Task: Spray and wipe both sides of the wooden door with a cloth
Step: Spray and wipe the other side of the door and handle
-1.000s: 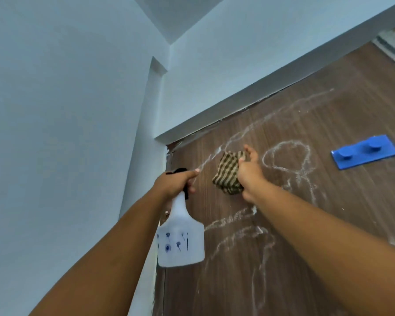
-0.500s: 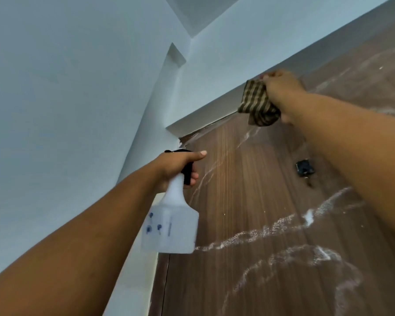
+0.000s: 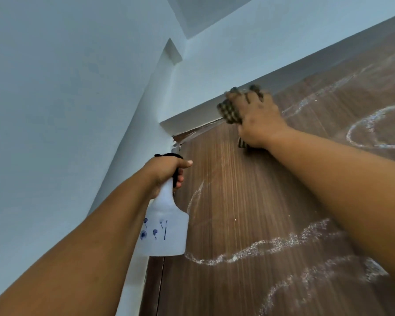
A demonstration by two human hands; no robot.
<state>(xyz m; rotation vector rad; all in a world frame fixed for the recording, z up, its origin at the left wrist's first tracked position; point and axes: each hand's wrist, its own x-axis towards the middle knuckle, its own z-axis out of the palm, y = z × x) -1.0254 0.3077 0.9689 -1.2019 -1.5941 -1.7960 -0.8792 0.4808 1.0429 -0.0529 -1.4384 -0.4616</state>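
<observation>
Gripping the white spray bottle (image 3: 164, 233) by its black trigger head, my left hand (image 3: 167, 172) holds it up beside the pale wall (image 3: 55, 110) at the wooden door (image 3: 249, 224)'s left edge. White foam trails (image 3: 260, 247) cross the door. My right hand (image 3: 255, 117), fingers spread, presses the checked cloth (image 3: 229, 111) flat against the door's top edge, under the frame (image 3: 192, 117).

Checked cloth (image 3: 230, 111) pressed flat at foam-streaked brown wooden door's (image 3: 249, 201) top edge
</observation>
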